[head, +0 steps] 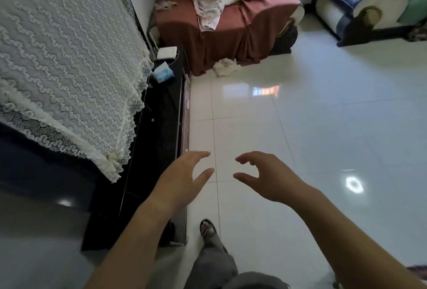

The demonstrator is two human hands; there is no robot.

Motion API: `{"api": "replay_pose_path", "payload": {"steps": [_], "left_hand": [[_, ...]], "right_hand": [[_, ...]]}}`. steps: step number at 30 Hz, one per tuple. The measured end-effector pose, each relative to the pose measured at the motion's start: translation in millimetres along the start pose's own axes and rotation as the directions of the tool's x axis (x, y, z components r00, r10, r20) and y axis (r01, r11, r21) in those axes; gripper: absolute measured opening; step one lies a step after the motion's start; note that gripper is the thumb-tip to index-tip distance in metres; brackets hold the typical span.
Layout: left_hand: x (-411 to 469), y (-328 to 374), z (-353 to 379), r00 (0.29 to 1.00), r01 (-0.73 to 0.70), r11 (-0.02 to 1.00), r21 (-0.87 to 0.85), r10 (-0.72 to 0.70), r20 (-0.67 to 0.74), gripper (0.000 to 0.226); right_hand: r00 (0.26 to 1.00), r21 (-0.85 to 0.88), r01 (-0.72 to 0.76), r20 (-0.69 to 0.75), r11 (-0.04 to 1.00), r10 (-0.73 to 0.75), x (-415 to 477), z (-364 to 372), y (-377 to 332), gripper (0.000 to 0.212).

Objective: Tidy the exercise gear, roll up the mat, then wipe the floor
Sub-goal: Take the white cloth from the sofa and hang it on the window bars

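Both hands reach forward over the floor (323, 127), a glossy white tile surface that fills the middle and right of the view. The left hand (182, 178) is open, fingers nearly straight, holding nothing. The right hand (265, 178) is also empty, with fingers loosely curved and thumb apart. They are near each other but not touching.

Below them a sandalled foot (206, 228) stands on the tiles. On the left runs a black cabinet (161, 115), with a lace cover (69, 58) hanging above it and a blue tissue pack (163, 72) at its far end. Far ahead sits an armchair (231, 34) draped in brown-red fabric, with a white cloth (225, 67) on the tiles at its foot. A blue sofa (351, 4) stands far right.
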State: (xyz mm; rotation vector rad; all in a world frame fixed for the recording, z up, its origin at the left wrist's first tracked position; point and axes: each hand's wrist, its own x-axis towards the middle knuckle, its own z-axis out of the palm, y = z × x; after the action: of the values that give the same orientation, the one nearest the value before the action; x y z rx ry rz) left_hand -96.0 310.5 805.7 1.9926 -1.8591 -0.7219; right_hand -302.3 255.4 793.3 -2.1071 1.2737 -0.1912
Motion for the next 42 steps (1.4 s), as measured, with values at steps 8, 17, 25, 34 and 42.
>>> {"api": "replay_pose_path", "payload": {"steps": [8,17,25,34,42], "left_hand": [[117.8,-58.8,-48.4,0.996,0.018,0.999,-0.038,-0.021,-0.084,0.042],[256.0,-120.5,-119.3,0.998,-0.003,1.000,-0.005,0.003,-0.060,0.042],[356.0,-135.7,-138.3,0.999,-0.010,1.000,-0.025,0.009,-0.033,0.041],[543.9,-123.7,-138.4,0.999,-0.022,1.000,0.020,0.021,0.038,0.035],[742.2,-56.1,-154.9,0.987,-0.116,0.993,0.020,0.113,0.110,0.034]], "right_hand": [[0.997,-0.068,0.026,0.069,0.997,-0.021,148.3,-17.4,-22.5,0.039],[0.998,-0.080,-0.030,0.050,0.996,0.034,293.0,-67.8,-50.7,0.041],[0.996,-0.098,-0.066,0.049,0.993,0.071,388.5,-100.7,-29.6,0.041],[0.996,-0.030,-0.070,0.048,0.997,0.071,537.9,-161.0,35.0,0.041],[0.993,-0.079,-0.118,-0.024,0.990,0.117,667.5,-275.1,98.6,0.044]]}}
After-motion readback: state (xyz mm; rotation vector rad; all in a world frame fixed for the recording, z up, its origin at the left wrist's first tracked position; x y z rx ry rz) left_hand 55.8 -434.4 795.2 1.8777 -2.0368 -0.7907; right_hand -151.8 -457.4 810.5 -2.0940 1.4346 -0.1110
